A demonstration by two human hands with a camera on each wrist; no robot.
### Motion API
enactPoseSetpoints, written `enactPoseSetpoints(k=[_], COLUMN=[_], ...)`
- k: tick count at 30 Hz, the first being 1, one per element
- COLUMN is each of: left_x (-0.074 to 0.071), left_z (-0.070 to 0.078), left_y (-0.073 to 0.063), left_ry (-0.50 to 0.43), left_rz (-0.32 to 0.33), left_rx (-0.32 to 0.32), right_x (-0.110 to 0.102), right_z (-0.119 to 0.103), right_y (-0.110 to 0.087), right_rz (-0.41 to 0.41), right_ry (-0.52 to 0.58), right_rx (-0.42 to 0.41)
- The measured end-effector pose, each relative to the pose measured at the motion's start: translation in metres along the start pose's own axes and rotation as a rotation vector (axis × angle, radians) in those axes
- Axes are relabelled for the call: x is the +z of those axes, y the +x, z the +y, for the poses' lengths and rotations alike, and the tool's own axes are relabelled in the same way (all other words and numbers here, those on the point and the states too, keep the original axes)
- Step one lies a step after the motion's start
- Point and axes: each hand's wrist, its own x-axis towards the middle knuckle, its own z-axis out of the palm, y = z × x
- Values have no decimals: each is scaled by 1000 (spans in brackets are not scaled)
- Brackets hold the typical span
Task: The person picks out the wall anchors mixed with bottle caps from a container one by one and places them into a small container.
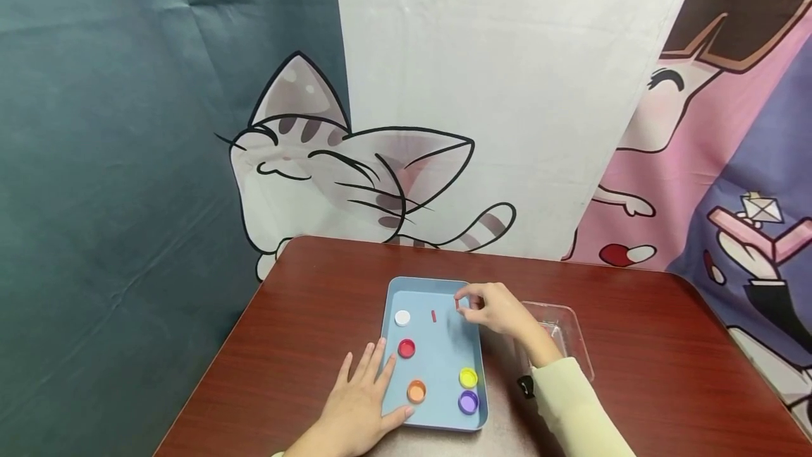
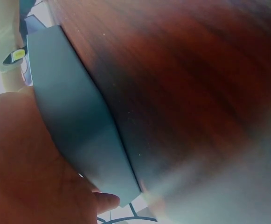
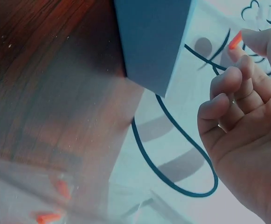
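Observation:
Between thumb and forefinger, my right hand [image 1: 497, 310] pinches a small red stick [image 3: 236, 40] above the far right part of a light blue tray [image 1: 438, 295]. A similar red stick [image 1: 434, 316] lies on the tray floor, left of that hand. My left hand [image 1: 357, 397] rests on the tray's near left edge with its fingers spread. Round bottle-cap-like pieces sit in the tray: a white one [image 1: 402, 318], a red one [image 1: 407, 348] and an orange one [image 1: 416, 391] on the left, a yellow one [image 1: 468, 377] and a purple one [image 1: 468, 402] at the near right.
A clear plastic box [image 1: 574, 333] stands right of the tray, partly behind the right forearm. Small orange-red pieces [image 3: 49, 218] show in it in the right wrist view. The brown table [image 1: 330, 288] meets a cat-printed cloth [image 1: 431, 182] at the back.

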Motion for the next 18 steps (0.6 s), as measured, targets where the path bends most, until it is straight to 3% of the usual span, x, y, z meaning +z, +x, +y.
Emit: enactPoseSetpoints(k=[7, 18], left_x=[0, 2], left_z=[0, -1], left_y=[0, 0], left_ry=[1, -6], left_rz=[7, 11], left_rx=[4, 2], right_x=[-8, -24], right_z=[6, 14], right_y=[-15, -42], right_rz=[95, 158], right_ry=[71, 195], right_rx=[-13, 2])
